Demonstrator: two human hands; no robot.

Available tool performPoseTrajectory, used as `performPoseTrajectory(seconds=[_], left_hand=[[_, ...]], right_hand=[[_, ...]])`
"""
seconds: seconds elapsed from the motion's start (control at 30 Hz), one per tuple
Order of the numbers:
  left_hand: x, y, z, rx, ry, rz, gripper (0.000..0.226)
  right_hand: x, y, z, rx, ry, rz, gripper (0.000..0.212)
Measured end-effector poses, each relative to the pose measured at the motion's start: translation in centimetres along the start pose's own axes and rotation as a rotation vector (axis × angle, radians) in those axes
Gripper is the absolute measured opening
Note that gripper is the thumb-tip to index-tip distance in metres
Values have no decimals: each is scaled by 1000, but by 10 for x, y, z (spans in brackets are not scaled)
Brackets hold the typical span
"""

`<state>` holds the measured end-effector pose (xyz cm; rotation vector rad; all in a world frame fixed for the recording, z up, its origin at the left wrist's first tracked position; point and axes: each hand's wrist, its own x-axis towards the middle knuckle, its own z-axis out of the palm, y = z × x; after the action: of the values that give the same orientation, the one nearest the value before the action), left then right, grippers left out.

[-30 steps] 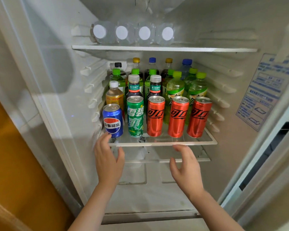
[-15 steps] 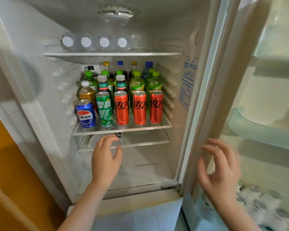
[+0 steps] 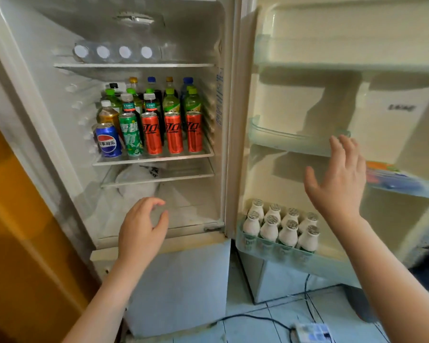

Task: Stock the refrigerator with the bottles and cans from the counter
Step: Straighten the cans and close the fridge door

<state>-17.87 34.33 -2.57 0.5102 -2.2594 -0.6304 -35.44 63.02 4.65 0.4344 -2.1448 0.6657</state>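
Note:
The refrigerator stands open. Its middle glass shelf (image 3: 154,159) carries a front row of cans: a blue Pepsi can (image 3: 108,141), a green Sprite can (image 3: 131,134) and three red cola cans (image 3: 174,133). Behind them stand several bottles (image 3: 170,101) with green, white, yellow and blue caps. Clear bottles (image 3: 114,52) lie on the top shelf. My left hand (image 3: 141,230) hovers empty below the shelf, fingers loosely curled. My right hand (image 3: 337,180) is spread out in front of the open door (image 3: 307,100), holding nothing.
Several white bottles (image 3: 280,229) fill the door's bottom rack. A white plastic bag (image 3: 136,179) lies under the lower glass shelf. A yellow wall (image 3: 18,219) is on the left. A black cable and a power strip (image 3: 312,331) lie on the tiled floor.
My view pulled back and turned right, showing the open door. My right hand left the shelf edge and rose in front of the door. My left hand dropped lower.

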Motion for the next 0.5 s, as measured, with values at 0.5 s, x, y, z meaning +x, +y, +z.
performPoseTrajectory(seconds=[0.5], left_hand=[[-50,28,-32,-37,-87,-28,13]], right_hand=[[10,-17,-18,-222,-187,40,63]])
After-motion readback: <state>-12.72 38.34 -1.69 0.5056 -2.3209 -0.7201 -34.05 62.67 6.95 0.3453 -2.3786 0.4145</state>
